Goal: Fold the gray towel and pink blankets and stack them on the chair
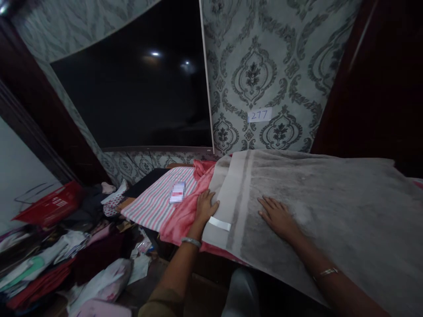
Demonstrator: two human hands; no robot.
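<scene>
Now, right at the bottom, a grey-clad knee (242, 290) pokes in below the table edge, and two bare arms come up on either side of it. Bracelets on both wrists: a band (191, 241) on the left, a thin bangle (327, 273) on the right.

And the hands! The left hand (205, 206) lies at the blanket's pale left border, thumb set well apart from the fingers, nothing gripped. The right hand (279, 216) is palm down on the grey part, fingers wide and slightly fanned, pinching nothing. Under both, the blanket (307, 189) spreads across the table's right side, wrinkled along the back, a white label (220, 223) between the hands near the front.

Coral cloth (185, 213) peeks out beneath it, over to the left, then striped cloth (148, 198) beyond that, with a phone (177, 192) on top, its screen blurred. Down left, clothes (42, 268) are heaped near a red basket (56, 204).

At the back, a dark TV (139, 88) hangs on the patterned wall (228, 44), and a tag (259, 115) reads 277.
</scene>
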